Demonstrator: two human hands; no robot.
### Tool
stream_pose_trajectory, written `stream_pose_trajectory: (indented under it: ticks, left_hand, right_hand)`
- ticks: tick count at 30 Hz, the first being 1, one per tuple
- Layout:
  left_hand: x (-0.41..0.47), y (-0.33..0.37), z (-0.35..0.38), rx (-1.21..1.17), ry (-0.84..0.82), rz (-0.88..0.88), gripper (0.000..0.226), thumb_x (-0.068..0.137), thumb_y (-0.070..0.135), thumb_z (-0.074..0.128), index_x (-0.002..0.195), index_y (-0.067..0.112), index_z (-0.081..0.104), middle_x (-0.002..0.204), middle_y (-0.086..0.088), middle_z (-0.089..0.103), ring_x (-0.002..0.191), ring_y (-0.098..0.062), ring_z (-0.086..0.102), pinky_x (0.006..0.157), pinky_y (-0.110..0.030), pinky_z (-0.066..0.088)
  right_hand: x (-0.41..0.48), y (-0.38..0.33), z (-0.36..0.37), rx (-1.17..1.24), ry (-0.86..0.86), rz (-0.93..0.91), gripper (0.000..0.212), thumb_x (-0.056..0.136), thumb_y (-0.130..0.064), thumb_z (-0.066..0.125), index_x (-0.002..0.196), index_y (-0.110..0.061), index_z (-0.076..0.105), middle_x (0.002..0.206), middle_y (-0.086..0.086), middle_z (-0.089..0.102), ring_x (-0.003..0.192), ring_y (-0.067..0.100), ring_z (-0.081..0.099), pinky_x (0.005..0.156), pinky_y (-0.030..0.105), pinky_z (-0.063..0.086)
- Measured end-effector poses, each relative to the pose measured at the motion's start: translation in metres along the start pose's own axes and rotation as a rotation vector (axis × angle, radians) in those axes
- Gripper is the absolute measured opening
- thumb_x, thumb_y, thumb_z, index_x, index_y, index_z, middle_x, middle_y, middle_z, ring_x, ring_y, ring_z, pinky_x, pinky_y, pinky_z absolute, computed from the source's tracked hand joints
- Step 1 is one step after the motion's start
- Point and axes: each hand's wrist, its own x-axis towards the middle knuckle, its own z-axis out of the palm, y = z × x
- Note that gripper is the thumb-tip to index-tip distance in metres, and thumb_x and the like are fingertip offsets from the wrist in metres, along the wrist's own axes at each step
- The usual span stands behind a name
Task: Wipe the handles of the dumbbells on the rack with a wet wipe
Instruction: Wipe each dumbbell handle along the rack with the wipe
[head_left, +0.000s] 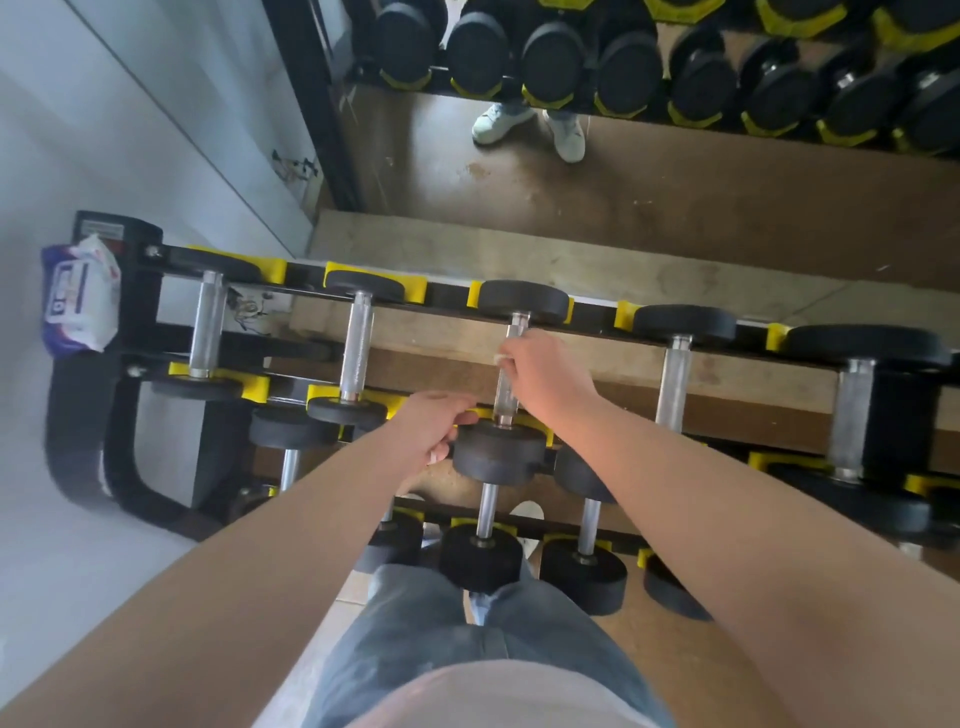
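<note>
A black and yellow dumbbell rack (130, 291) holds a top row of black dumbbells with steel handles. My right hand (545, 371) is curled round the handle of the third dumbbell (506, 402) from the left, and a bit of white wet wipe (500, 358) shows at its fingers. My left hand (434, 428) grips the near black head (496, 452) of that same dumbbell at its left side. The handles of the two dumbbells to the left (208, 327) (356, 348) and of those to the right (675, 384) are bare.
A pack of wet wipes (78, 299) lies on the rack's left end. Lower rows of dumbbells (480, 558) stand close to my legs. A mirror (675, 171) behind the rack reflects the floor, shoes and dumbbells. A white wall (130, 104) is on the left.
</note>
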Motion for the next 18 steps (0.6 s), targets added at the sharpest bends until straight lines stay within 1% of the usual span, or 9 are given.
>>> stream_pose_trajectory:
  ticks: [2,4,6,8,10,11,13,15,18]
  left_hand:
    - [0.000,0.001,-0.002,0.005,-0.012,0.005,0.013,0.100,0.018,0.064,0.113,0.016,0.069,0.106,-0.006,0.075,0.055,-0.008,0.040,0.040,-0.018,0.031]
    - [0.002,0.003,-0.004,0.022,-0.017,0.014,0.012,0.101,0.018,0.063,0.111,0.016,0.069,0.101,-0.004,0.074,0.056,-0.008,0.041,0.040,-0.018,0.031]
    - [0.006,0.005,-0.005,0.022,-0.013,0.018,0.016,0.102,0.018,0.060,0.113,0.014,0.070,0.087,-0.002,0.069,0.055,-0.009,0.038,0.040,-0.018,0.027]
    - [0.011,0.006,-0.005,0.039,0.001,0.010,0.019,0.101,0.019,0.060,0.114,0.010,0.070,0.076,-0.001,0.056,0.052,-0.011,0.033,0.042,-0.021,0.021]
    - [0.014,0.008,-0.006,0.084,-0.006,0.003,0.019,0.100,0.021,0.061,0.114,0.011,0.070,0.076,-0.001,0.048,0.053,-0.012,0.029,0.042,-0.023,0.019]
    - [0.015,0.010,-0.006,0.109,-0.022,0.009,0.017,0.100,0.021,0.061,0.112,0.012,0.070,0.076,-0.002,0.047,0.053,-0.012,0.029,0.041,-0.023,0.020]
    - [0.016,0.012,-0.007,0.155,-0.050,0.029,0.016,0.100,0.023,0.064,0.111,0.012,0.069,0.078,-0.003,0.051,0.054,-0.012,0.029,0.041,-0.023,0.022]
    - [0.019,0.016,-0.010,0.221,-0.077,0.059,0.019,0.098,0.027,0.067,0.111,0.015,0.071,0.083,-0.003,0.060,0.055,-0.012,0.029,0.044,-0.024,0.022]
    - [0.023,0.019,-0.011,0.281,-0.170,0.147,0.019,0.099,0.033,0.066,0.112,0.022,0.073,0.091,-0.001,0.072,0.054,-0.012,0.030,0.047,-0.025,0.024]
  right_hand:
    - [0.005,0.003,-0.003,0.045,0.086,0.046,0.024,0.103,-0.019,0.053,0.115,-0.013,0.073,0.100,0.009,0.064,0.092,0.029,0.064,0.078,0.044,0.057]
    - [0.006,0.006,-0.005,0.059,0.097,0.058,0.025,0.103,-0.018,0.053,0.117,-0.014,0.073,0.103,0.008,0.066,0.093,0.027,0.064,0.080,0.042,0.056]
    - [0.001,0.004,-0.002,0.018,-0.057,-0.012,0.027,0.105,-0.022,0.051,0.116,-0.016,0.074,0.106,0.008,0.069,0.098,0.027,0.065,0.084,0.039,0.054]
    - [-0.008,-0.002,0.001,-0.050,-0.258,-0.100,0.028,0.104,-0.022,0.050,0.112,-0.020,0.076,0.105,0.005,0.071,0.097,0.025,0.067,0.084,0.035,0.054]
    - [-0.018,-0.007,0.004,-0.066,-0.381,-0.136,0.026,0.102,-0.021,0.053,0.104,-0.022,0.079,0.098,0.001,0.073,0.092,0.020,0.068,0.084,0.031,0.054]
    - [-0.022,-0.009,0.005,-0.029,-0.396,-0.114,0.025,0.101,-0.021,0.055,0.103,-0.023,0.080,0.099,-0.001,0.074,0.090,0.016,0.067,0.085,0.029,0.053]
    - [-0.026,-0.011,0.004,0.147,-0.361,0.024,0.020,0.100,-0.024,0.061,0.108,-0.023,0.079,0.106,-0.005,0.075,0.090,0.009,0.063,0.089,0.026,0.050]
    - [-0.029,-0.013,0.005,0.379,-0.252,0.209,0.019,0.098,-0.028,0.065,0.113,-0.024,0.077,0.110,-0.007,0.073,0.093,0.006,0.061,0.091,0.026,0.050]
    - [-0.033,-0.021,0.006,0.644,-0.100,0.420,0.017,0.096,-0.030,0.068,0.113,-0.029,0.072,0.104,-0.013,0.070,0.093,0.007,0.066,0.089,0.033,0.058]
